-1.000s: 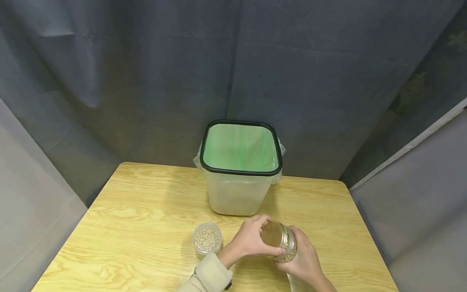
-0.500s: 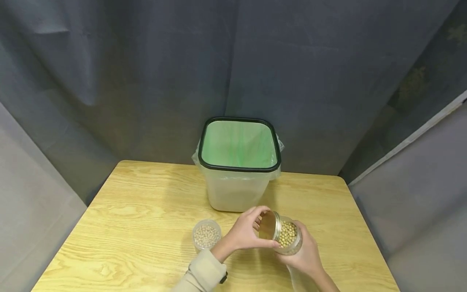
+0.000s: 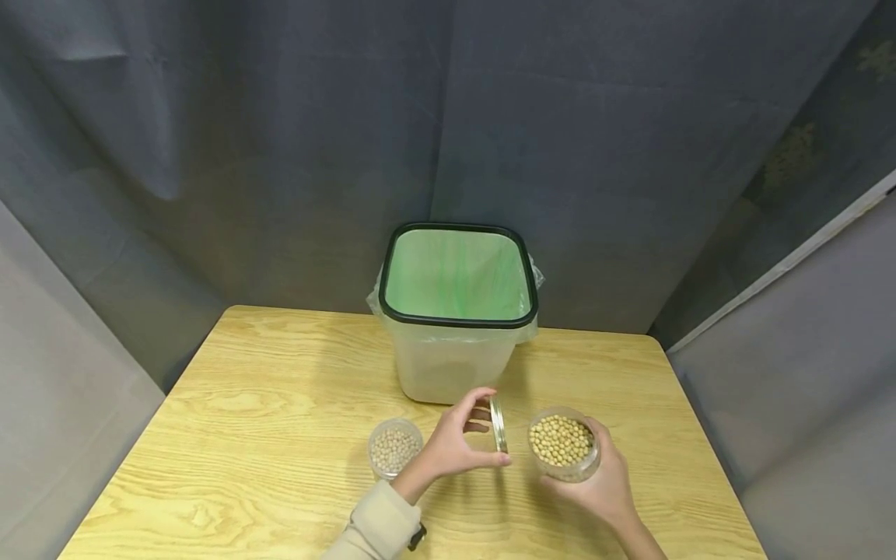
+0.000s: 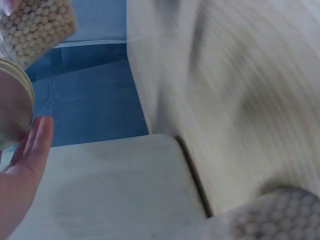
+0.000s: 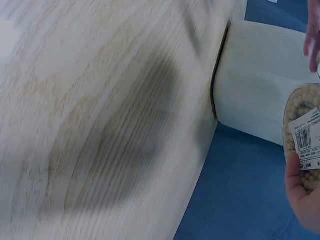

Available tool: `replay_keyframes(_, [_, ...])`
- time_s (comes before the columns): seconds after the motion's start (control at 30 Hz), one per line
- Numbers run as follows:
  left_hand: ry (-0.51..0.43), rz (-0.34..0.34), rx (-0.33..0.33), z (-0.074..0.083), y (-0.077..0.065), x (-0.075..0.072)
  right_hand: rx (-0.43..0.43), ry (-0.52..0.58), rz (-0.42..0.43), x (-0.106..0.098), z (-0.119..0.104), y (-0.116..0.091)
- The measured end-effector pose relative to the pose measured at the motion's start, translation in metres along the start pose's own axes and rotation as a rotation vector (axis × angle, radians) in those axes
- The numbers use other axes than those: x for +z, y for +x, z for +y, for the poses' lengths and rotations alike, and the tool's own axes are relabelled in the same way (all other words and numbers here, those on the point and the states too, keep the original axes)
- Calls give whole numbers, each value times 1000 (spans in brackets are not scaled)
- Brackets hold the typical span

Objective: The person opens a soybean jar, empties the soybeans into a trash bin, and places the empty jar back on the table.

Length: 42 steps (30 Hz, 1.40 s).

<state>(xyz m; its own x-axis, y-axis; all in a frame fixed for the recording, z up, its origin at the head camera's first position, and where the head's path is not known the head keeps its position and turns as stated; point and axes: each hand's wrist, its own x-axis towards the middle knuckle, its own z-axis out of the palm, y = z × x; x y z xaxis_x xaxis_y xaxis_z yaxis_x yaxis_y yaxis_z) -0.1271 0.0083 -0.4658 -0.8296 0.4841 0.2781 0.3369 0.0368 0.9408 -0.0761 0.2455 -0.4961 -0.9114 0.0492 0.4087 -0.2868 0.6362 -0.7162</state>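
Note:
My left hand (image 3: 455, 445) pinches a round gold-rimmed lid (image 3: 498, 425) on edge between thumb and fingers; in the left wrist view the lid (image 4: 14, 106) shows its flat face. To its right, my right hand (image 3: 600, 480) grips a clear jar (image 3: 568, 472) full of pale yellow beans, its open mouth tilted toward the head camera. A white barcode label (image 5: 306, 137) shows on this jar in the right wrist view, with the thumb beside it. A second clear jar (image 3: 395, 449) of paler beans stands uncapped on the table, left of my left hand.
A translucent bin (image 3: 448, 365) with a black rim and a green-tinted bag liner stands at the middle back of the wooden table (image 3: 245, 435). Dark grey curtain (image 3: 294, 155) hangs behind it, and light panels flank both sides.
The lid has come off the jar in my right hand. My left hand has drawn it leftward, while the jar has moved slightly right and turned its mouth upward.

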Motion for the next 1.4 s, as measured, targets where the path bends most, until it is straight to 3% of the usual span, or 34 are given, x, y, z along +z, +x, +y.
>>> replay_keyframes(0.13, [-7,-6,-22,12,-5,-1,14,-46,23,-7,-1,1])
replay_keyframes(0.2, [-34,-12,-52,9,-6,1,22,-53,28,-9,-1,2])
replay_keyframes(0.37, [-83,-24,-55,-17,-12,11,49,-68,44,-13,0,1])
replay_keyframes(0.5, [-27,-41,-70,-44,-16,21,66,-87,59,-14,1,0])
replay_keyframes(0.83, [151,-83,-216,-79,-26,35,79,-79,70,-17,-2,0])
replay_keyframes(1.1, [141,-83,-296,-96,-30,42,81,-92,61,-18,-2,-2])
replay_keyframes(1.4, [223,-97,-300,-104,-31,44,82,-93,48,-20,-3,-1])
